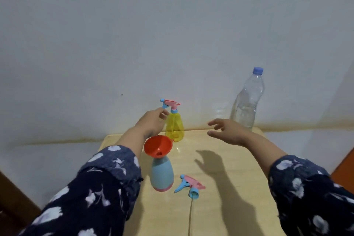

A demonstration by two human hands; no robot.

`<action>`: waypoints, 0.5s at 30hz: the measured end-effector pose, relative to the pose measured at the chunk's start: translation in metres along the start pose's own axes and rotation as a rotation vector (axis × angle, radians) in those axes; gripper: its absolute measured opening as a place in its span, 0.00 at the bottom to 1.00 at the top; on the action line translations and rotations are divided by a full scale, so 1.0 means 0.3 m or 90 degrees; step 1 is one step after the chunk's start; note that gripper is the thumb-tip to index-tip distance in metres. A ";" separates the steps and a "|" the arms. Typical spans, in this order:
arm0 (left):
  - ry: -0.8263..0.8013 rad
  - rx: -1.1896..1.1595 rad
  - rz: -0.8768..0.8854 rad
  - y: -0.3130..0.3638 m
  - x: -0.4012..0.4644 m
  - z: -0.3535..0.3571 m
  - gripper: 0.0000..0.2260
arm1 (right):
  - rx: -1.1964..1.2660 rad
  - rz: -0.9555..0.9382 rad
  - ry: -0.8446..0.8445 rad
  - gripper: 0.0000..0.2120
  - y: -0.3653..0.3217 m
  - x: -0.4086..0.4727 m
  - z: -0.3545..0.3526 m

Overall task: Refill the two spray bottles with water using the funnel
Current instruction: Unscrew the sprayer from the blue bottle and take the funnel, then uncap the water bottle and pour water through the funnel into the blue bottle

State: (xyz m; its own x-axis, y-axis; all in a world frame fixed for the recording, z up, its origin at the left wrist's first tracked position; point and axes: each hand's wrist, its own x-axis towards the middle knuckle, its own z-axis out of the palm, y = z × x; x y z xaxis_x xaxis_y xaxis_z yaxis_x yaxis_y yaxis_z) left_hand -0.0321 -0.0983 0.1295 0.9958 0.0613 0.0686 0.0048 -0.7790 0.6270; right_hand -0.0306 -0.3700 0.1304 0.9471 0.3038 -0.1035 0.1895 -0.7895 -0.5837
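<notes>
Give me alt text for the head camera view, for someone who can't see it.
Both hands reach over a small table: the left hand beside the capped yellow spray bottle, the right hand open and empty. Nearer, an orange funnel sits in the blue spray bottle, its spray head lying beside it; a capped water bottle stands behind.

Left hand [153, 120] reaching forward, right hand [228, 132] spread, empty

A red funnel [158, 146] sat in the blue bottle [162, 174] at the middle. The left hand [153, 121] reached by the yellow bottle [174, 127]. The right hand [228, 131] was spread wide, holding nothing.
</notes>
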 end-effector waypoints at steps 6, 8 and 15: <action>-0.061 -0.021 0.077 0.302 0.137 0.253 0.15 | -0.035 0.026 0.084 0.21 0.201 0.046 -0.225; -0.071 -0.042 0.096 0.366 0.163 0.337 0.15 | -0.039 0.021 0.132 0.21 0.252 0.054 -0.279; -0.077 -0.164 0.054 0.554 0.280 0.683 0.29 | 0.032 0.062 0.251 0.29 0.501 0.161 -0.376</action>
State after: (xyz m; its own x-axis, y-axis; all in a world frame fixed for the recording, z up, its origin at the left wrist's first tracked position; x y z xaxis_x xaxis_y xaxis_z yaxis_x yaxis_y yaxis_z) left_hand 0.0710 -0.3504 0.0805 0.9954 -0.0841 0.0449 -0.0862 -0.5931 0.8005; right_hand 0.0728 -0.5341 0.1285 0.9885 -0.0067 0.1510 0.0904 -0.7743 -0.6263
